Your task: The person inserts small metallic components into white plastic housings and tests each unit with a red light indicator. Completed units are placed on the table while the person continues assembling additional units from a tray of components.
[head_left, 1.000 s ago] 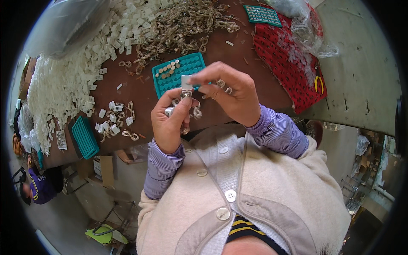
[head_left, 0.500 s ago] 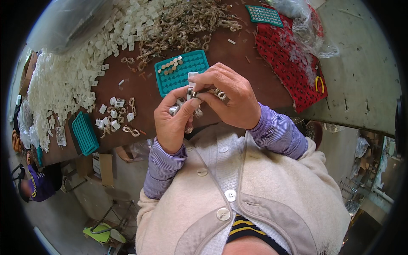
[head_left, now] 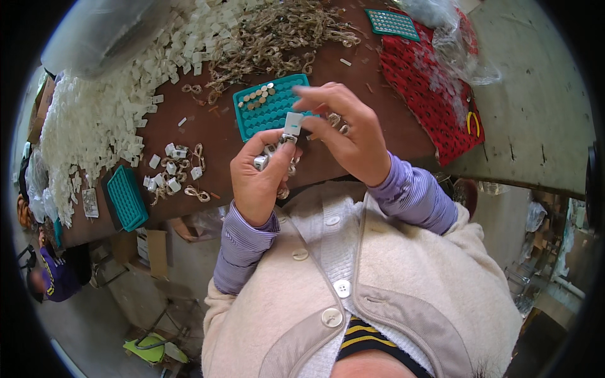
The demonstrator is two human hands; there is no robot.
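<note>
My left hand (head_left: 257, 179) pinches a small white plastic case (head_left: 292, 122) with its lid raised. More small white pieces and bits of coiled cord are tucked into the same hand. To its right is my right hand (head_left: 354, 140), thumb and forefinger apart near the lid, the forefinger blurred. Coiled cords (head_left: 336, 121) show within its curled fingers. Just beyond both hands lies a teal tray (head_left: 253, 130) with round pockets. Several small round metal discs (head_left: 259, 94) sit in its far left part.
White plastic pieces (head_left: 94, 132) heap on the left, beside a pile of coiled cords (head_left: 277, 38). Corded white cases (head_left: 170, 173) and another teal tray (head_left: 128, 198) lie nearer. Rightward are a red cloth (head_left: 422, 88), yellow-handled pliers (head_left: 472, 123) and a tray of discs (head_left: 392, 24).
My right hand has drawn back from the case, its thumb and forefinger opening. The white case now shows its raised lid more fully. My left hand keeps nearly the same place.
</note>
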